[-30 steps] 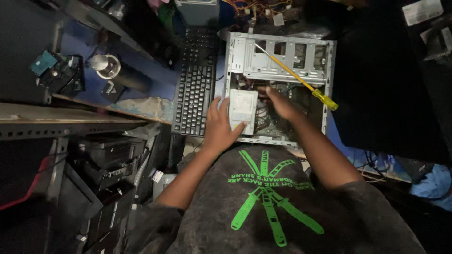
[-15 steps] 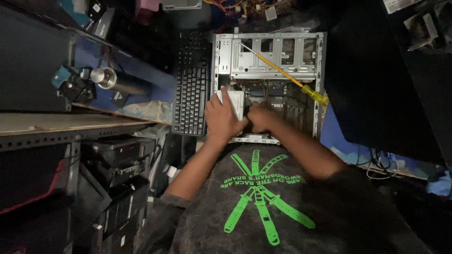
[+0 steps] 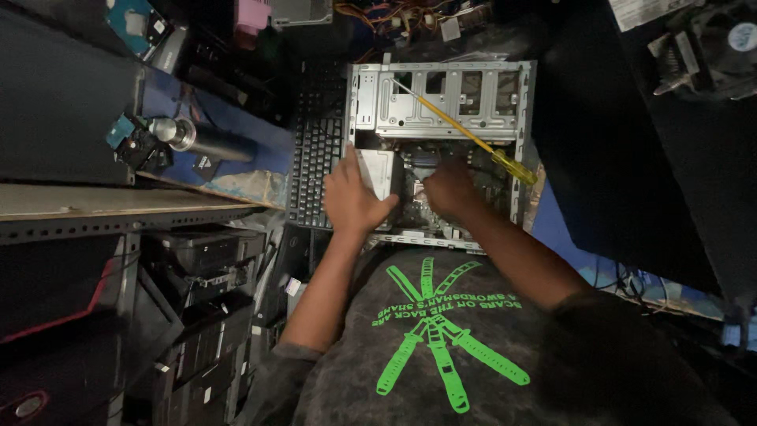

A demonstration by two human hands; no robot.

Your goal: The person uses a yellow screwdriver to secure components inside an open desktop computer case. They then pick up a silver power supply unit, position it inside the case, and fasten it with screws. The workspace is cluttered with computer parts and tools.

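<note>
An open silver computer case (image 3: pixel 441 118) lies flat on the bench in front of me. My left hand (image 3: pixel 351 197) grips a small silver metal box (image 3: pixel 384 170) at the case's left side. My right hand (image 3: pixel 449 189) reaches into the middle of the case, with its fingers curled down over the circuit board (image 3: pixel 493 185). What the fingers hold is hidden. A screwdriver with a yellow handle (image 3: pixel 514 167) lies slanted across the case's upper frame, just right of my right hand.
A black keyboard (image 3: pixel 315 158) lies along the case's left side. Further left a metal flask (image 3: pixel 197 138) rests on a blue mat. Stacked black equipment fills shelves at lower left. A large dark panel (image 3: pixel 631 158) stands right of the case. Loose cables sit behind it.
My right hand has moved left and deeper into the middle of the case. My left hand has stayed on the silver box. The view has shifted slightly.
</note>
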